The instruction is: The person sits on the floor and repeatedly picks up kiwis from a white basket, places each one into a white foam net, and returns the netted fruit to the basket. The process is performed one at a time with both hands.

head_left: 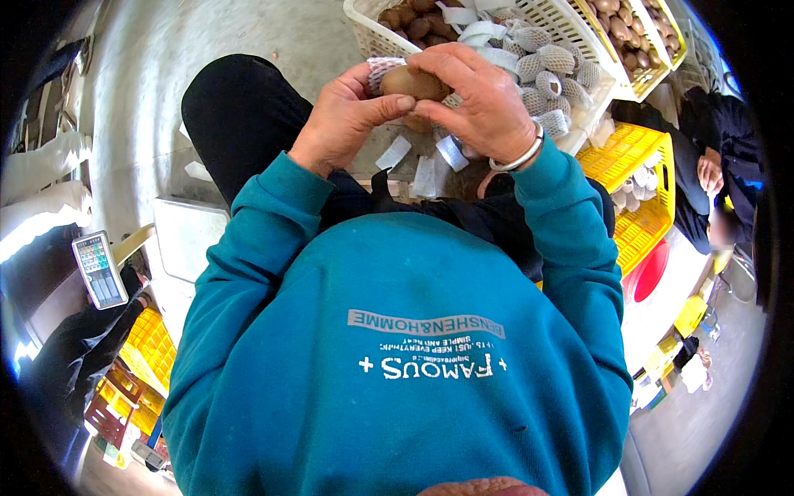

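Note:
A brown kiwifruit [409,84] is held between my two hands in front of my knees. My left hand [347,115] grips a white foam net sleeve [383,69] at the fruit's left end, its thumb lying against the fruit. From the right, my right hand [481,102], with a metal bangle at the wrist, holds the fruit with thumb and fingers. Whether the fruit's end is inside the sleeve is partly hidden by the fingers. Just beyond my hands, a white plastic crate [372,28] holds bare kiwifruit [422,25] and many net-sleeved fruits [555,61].
Foam pieces [393,152] lie on the floor below my hands. Yellow crates [645,133] stand at right, one with sleeved fruit, near a red round object [648,273] and another person's hand [710,170]. A scale display [99,270] and its platform [189,235] are at left.

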The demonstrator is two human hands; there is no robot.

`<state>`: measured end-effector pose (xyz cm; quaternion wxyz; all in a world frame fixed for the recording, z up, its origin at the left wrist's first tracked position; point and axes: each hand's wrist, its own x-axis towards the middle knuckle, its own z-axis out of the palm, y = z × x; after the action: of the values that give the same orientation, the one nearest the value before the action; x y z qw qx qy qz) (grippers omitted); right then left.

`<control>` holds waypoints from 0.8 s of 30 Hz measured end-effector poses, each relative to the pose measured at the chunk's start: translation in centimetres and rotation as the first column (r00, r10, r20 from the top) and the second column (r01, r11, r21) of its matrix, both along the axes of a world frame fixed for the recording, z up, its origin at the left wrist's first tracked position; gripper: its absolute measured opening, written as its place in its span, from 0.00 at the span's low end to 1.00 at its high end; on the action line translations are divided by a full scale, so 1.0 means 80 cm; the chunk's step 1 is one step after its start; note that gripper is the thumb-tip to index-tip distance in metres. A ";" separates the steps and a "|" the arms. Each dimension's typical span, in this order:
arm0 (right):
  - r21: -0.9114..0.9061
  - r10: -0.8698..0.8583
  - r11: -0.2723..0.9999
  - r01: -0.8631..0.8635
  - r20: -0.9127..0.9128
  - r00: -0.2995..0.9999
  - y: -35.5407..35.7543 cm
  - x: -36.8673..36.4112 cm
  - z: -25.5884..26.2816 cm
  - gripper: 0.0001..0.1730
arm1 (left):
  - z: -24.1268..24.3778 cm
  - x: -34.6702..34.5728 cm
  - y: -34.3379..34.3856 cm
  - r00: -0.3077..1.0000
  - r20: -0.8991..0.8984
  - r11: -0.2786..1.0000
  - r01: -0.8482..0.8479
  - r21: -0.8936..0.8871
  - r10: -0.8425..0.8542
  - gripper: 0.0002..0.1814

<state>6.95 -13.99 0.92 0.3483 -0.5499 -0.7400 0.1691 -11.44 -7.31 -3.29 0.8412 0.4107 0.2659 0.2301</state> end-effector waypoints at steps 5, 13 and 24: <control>-0.169 -0.189 0.981 0.100 -0.677 0.712 0.008 0.034 -0.011 0.19 | 0.002 -0.005 0.006 0.980 0.198 0.973 0.022 -0.228 0.024 0.27; -0.435 -0.572 0.645 -0.629 -0.820 -0.020 -0.002 -0.003 -0.060 0.23 | 0.014 0.004 -0.003 0.936 0.347 0.961 0.143 -0.238 -0.054 0.30; -0.222 -0.343 0.838 -0.499 -0.925 -0.165 -0.004 -0.004 -0.063 0.15 | 0.016 -0.001 -0.006 0.981 0.193 0.992 0.054 -0.118 -0.030 0.32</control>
<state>6.59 -14.34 -4.09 0.6024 -0.2396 -0.1569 0.7450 -11.53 -7.81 -2.03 0.8911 0.3399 0.1888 0.2340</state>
